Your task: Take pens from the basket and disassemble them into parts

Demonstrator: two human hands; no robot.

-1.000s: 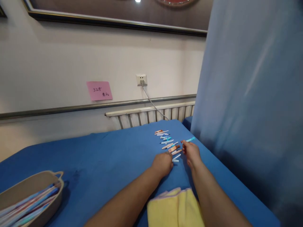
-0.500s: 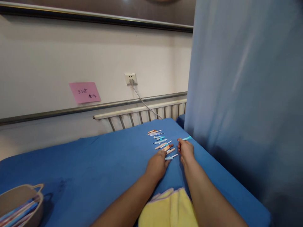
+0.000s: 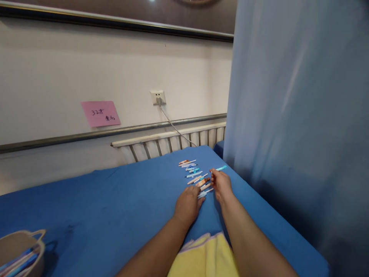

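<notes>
A row of several pens (image 3: 193, 175), in wood-tan, brown, white and blue tones, lies across the blue cloth in front of me. My left hand (image 3: 188, 202) is at the near end of the row, its thumb and fingers closed round a light blue pen (image 3: 202, 195). My right hand (image 3: 221, 184) is just right of the row, pinching a teal pen (image 3: 221, 168) that points out to the right. Its fingertips partly hide the near end of that pen.
A beige basket (image 3: 40, 254) with long coloured pens inside stands at the lower left. A yellow cloth (image 3: 206, 257) lies between my forearms. Behind the blue-covered bed (image 3: 115, 204) are a white railing (image 3: 161, 137) and a plugged-in cable (image 3: 175, 129). A blue curtain (image 3: 294, 96) hangs to the right.
My right hand has moved slightly left, closer to the row, with the teal pen still in it. The left hand stays at the light blue pen. The view has shifted slightly.
</notes>
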